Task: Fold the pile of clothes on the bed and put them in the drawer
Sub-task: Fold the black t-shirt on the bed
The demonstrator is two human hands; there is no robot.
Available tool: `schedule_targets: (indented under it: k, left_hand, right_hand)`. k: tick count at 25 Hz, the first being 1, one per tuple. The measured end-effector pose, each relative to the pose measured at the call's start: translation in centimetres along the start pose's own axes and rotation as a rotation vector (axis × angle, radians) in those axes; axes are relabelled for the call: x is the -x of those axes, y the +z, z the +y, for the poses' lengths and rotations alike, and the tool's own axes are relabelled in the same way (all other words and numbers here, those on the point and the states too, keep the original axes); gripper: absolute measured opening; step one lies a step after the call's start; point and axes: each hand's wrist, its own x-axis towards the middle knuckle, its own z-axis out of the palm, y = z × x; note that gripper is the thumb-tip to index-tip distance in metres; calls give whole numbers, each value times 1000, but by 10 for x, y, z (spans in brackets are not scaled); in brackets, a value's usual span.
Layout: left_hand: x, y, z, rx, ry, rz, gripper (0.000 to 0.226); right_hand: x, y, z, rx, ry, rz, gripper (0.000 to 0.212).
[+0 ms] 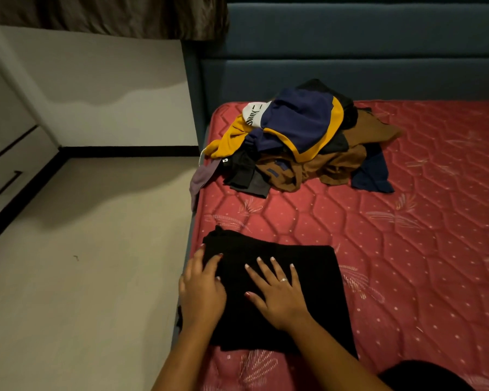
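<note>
A folded black garment lies near the left edge of the red quilted mattress. My left hand rests on its left edge with the fingers slightly bent over the fabric. My right hand lies flat on the middle of the garment, fingers spread, a ring on one finger. Farther back by the headboard sits an unfolded pile of clothes in navy, yellow, brown, black and white. A white drawer unit with a black handle stands at the far left.
A blue padded headboard runs behind the bed. Beige floor lies between bed and drawers. A dark curtain hangs at the top left. A purple cloth droops over the mattress's left edge.
</note>
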Motion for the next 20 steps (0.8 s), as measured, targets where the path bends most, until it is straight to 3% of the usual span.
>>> schedule_targets:
  k: [2,5,10,12,14,17,20]
  left_hand:
    - [13,11,25,-4,128,-166,53]
    - [31,41,36,-146,88,-466,61]
    - [34,54,33,-261,50,-547,65]
    - [32,54,35,-254,30,-550,65]
    - [32,55,41,-239,-29,-582,65]
    - [35,52,55,-199,-110,-598,64]
    - [38,43,70,78,-264,-563,60]
  right_hand:
    - [-1,-4,10,0,-60,23,78]
    - [0,-8,35,-11,25,67,95]
    - [25,-25,90,-244,524,0,72]
    - [31,-31,100,-341,672,89,78]
    - [35,-33,100,-626,779,165,75]
    - [39,-34,91,-1201,742,174,60]
    - [41,-69,65,-1328,552,206,47]
